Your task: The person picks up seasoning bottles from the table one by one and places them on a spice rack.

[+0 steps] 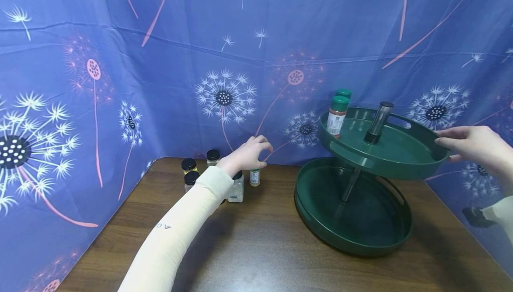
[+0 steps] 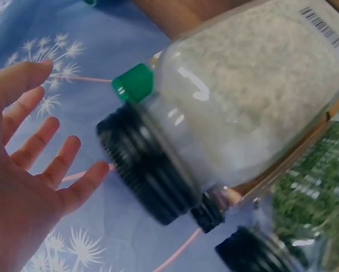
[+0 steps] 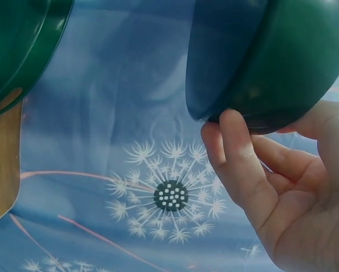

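My left hand (image 1: 249, 154) reaches over the back of the table, its fingers loosely bent and apart above a small green-capped spice bottle (image 1: 254, 178). The left wrist view shows that hand (image 2: 36, 164) holding nothing, beside a clear jar (image 2: 254, 79) of pale grains with a black lid; the bottle's green cap (image 2: 134, 83) peeks out behind. At the right, my right hand (image 1: 474, 143) grips the rim of the upper tier of a green two-tier tray (image 1: 405, 143). Thumb and fingers pinch its wall (image 3: 305, 62) from both sides in the right wrist view.
Two green-capped spice bottles, a front one (image 1: 336, 117) and one behind (image 1: 344, 92), stand at the upper tier's left. The lower tier (image 1: 368, 225) rests on the wooden table (image 1: 256, 247). Several black-lidded jars (image 1: 189, 165) cluster near the left arm. Patterned blue cloth (image 1: 160, 83) hangs behind.
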### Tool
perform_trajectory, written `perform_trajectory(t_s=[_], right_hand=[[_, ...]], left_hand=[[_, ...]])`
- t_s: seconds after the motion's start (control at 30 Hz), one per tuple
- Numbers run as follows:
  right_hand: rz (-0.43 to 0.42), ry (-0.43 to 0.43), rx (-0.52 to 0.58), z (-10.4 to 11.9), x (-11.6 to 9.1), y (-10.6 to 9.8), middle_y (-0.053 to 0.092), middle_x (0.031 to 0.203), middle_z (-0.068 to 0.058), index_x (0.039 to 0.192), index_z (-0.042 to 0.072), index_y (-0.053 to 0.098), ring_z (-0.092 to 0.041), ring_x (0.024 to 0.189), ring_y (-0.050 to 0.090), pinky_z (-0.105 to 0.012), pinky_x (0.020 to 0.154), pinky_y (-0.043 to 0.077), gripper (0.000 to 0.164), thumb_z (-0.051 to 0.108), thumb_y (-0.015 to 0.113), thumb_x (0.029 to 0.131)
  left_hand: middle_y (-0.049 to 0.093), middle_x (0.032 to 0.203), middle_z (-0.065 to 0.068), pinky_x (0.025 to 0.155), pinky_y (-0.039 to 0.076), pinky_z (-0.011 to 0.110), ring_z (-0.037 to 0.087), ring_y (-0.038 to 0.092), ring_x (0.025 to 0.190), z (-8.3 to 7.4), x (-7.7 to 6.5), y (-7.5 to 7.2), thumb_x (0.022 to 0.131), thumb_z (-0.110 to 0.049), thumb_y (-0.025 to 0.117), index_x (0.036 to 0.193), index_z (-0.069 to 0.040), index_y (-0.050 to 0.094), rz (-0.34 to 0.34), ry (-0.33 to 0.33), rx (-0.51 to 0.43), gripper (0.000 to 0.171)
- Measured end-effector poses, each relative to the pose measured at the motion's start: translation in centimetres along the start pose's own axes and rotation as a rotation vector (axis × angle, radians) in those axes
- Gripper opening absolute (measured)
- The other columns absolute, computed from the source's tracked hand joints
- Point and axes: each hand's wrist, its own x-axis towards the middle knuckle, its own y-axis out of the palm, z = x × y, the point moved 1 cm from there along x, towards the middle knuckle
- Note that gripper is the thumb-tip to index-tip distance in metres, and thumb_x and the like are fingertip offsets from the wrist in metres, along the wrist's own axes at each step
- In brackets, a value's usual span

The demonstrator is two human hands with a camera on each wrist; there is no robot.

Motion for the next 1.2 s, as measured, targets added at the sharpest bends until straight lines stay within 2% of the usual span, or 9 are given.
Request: perform_trajectory(t_s=[0.13,0.3,0.4,0.53,0.6,0.7,0.8,1.1,1.2], right_hand=[[-0.022,-0.010,0.027,-0.3,0.1,0.2,0.053,0.110,-0.042,0.132,-0.020,0.032,-0.033,0.073,0.066,-0.067,0.073,0.041,0.070,0.040,0.043,0.098],[-0.029,-0.034,0.055,-0.5,0.0,0.3,0.066,0.092,-0.027,0.129,-0.019,0.038,-0.010,0.064,0.063,-0.059,0.071,0.048,0.065,0.037,0.045,0.097],[-0.027,-0.018,0.067,-0.6,-0.3,0.3,0.067,0.090,-0.025,0.130,-0.018,0.038,-0.006,0.062,0.062,-0.063,0.075,0.044,0.066,0.038,0.045,0.097],[-0.027,0.011,0.073,-0.5,-0.6,0.3,0.067,0.091,-0.026,0.132,-0.017,0.036,-0.010,0.062,0.064,-0.071,0.080,0.034,0.069,0.042,0.044,0.097],[-0.040,0.007,0.073,-0.5,-0.8,0.4,0.067,0.090,-0.025,0.130,-0.018,0.038,-0.010,0.061,0.064,-0.066,0.079,0.041,0.067,0.040,0.045,0.097],[-0.066,-0.007,0.074,-0.4,-1.0,0.5,0.067,0.088,-0.025,0.128,-0.019,0.040,-0.008,0.059,0.064,-0.050,0.068,0.053,0.062,0.035,0.045,0.098],[-0.081,-0.009,0.086,-0.4,-1.2,0.7,0.067,0.087,-0.025,0.126,-0.020,0.040,-0.004,0.058,0.062,-0.036,0.058,0.055,0.059,0.032,0.046,0.098],[-0.099,-0.011,0.097,0.0,-1.9,0.6,0.067,0.084,-0.020,0.126,-0.020,0.040,0.001,0.057,0.058,-0.029,0.055,0.054,0.060,0.032,0.049,0.097],[-0.110,-0.011,0.103,0.0,-2.0,0.6,0.067,0.080,-0.011,0.126,-0.020,0.040,0.003,0.057,0.055,-0.028,0.055,0.054,0.061,0.032,0.049,0.096]], left_hand=[[0.043,0.135,0.001,0.095,0.042,0.045,0.026,0.041,0.120,0.1,-0.1,0.7,0.083,-0.025,0.072,0.120,-0.025,0.060,0.018,-0.012,0.021,0.039],[0.045,0.132,0.002,0.095,0.042,0.042,0.025,0.043,0.117,0.5,-0.2,1.3,0.082,-0.024,0.072,0.118,-0.024,0.061,0.029,-0.010,0.042,0.037],[0.046,0.130,0.002,0.094,0.043,0.042,0.025,0.044,0.115,0.6,-0.2,1.6,0.082,-0.024,0.073,0.116,-0.023,0.061,0.047,-0.011,0.055,0.036],[0.047,0.128,0.002,0.091,0.044,0.044,0.026,0.045,0.114,0.6,-0.2,2.0,0.082,-0.024,0.073,0.114,-0.023,0.062,0.073,-0.018,0.080,0.035],[0.047,0.127,0.002,0.090,0.045,0.045,0.026,0.045,0.113,0.7,-0.2,2.2,0.081,-0.024,0.073,0.115,-0.023,0.062,0.079,-0.021,0.091,0.036],[0.048,0.125,0.002,0.089,0.046,0.044,0.026,0.046,0.112,0.7,-0.2,2.5,0.080,-0.024,0.074,0.115,-0.023,0.062,0.083,-0.022,0.103,0.036],[0.048,0.124,0.002,0.087,0.046,0.044,0.026,0.047,0.111,0.8,-0.1,2.9,0.079,-0.023,0.074,0.114,-0.022,0.063,0.083,-0.024,0.109,0.036],[0.049,0.124,0.005,0.093,0.044,0.040,0.027,0.047,0.111,0.7,-0.3,3.1,0.078,-0.016,0.074,0.113,-0.020,0.064,0.101,-0.041,0.076,0.036],[0.050,0.123,0.005,0.094,0.043,0.038,0.027,0.047,0.111,0.6,-0.2,3.2,0.078,-0.013,0.074,0.113,-0.019,0.065,0.118,-0.040,0.071,0.036]])
